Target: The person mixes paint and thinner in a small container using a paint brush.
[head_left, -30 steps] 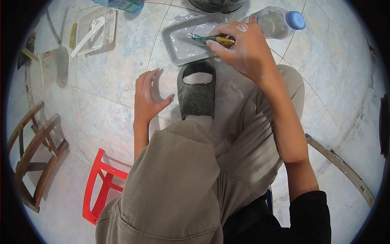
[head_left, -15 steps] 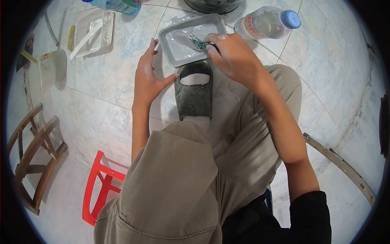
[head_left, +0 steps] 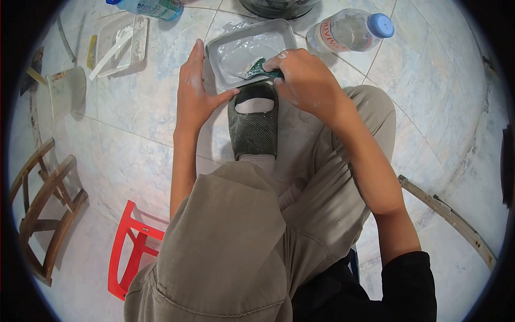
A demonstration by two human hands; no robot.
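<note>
My right hand (head_left: 308, 78) grips a small green-handled paintbrush (head_left: 258, 68), its pale, coated tip close over the near part of a grey plastic tray (head_left: 213, 58). Thick, glossy light-grey paint (head_left: 238, 49) is spread inside the tray. On the tray's left, my left hand (head_left: 196, 91) is open and holds nothing, fingers stretched upward and thumb pointing toward the tray's near corner. Whitish smears mark both hands. A dark green slide sandal (head_left: 253, 131) on my foot sits right at the tray's near edge.
A clear bottle with a blue cap (head_left: 348, 31) lies right of the tray, and a dark round container (head_left: 279, 6) stands behind it. Farther left are a blue bottle (head_left: 153, 7), a clear tray (head_left: 138, 45) holding a white strip (head_left: 111, 53), a translucent tub (head_left: 68, 88), wooden frame pieces (head_left: 51, 198) and red plastic furniture (head_left: 129, 252).
My right hand has drawn the brush toward me, from the tray's middle to its near side, and the brush now points left. My left-hand fingers have straightened a little.
</note>
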